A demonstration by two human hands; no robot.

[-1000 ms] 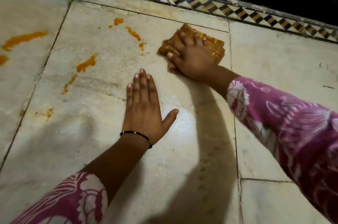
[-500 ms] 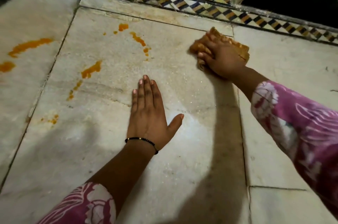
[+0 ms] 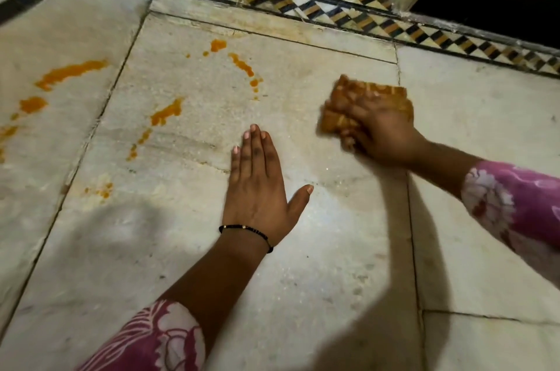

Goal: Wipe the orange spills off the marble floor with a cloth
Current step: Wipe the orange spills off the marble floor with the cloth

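The right hand (image 3: 385, 134) lay palm down on a folded orange-stained cloth (image 3: 366, 103), fingers curled over its near edge and gripping it against the marble floor (image 3: 318, 264). Hand and cloth were motion-blurred, so the exact finger placement could not be read. The forearm ran back to the right into a pink floral sleeve (image 3: 515, 204).

The left hand (image 3: 257, 188) rested flat on the floor just left of the cloth but apart from it, fingers straight and pressed together, thumb splayed out to the right. A thin black beaded bracelet (image 3: 245, 232) circled the wrist, and a matching pink sleeve covered the lower forearm.

The cloth sat near the right edge of the large slab, close to the joint between slabs. To the left of both hands, orange spills (image 3: 166, 112) dotted the slab in a broken arc, with more streaks on the neighbouring slab further left. Beyond the cloth ran a checkered tile border (image 3: 318, 3) along the wall.
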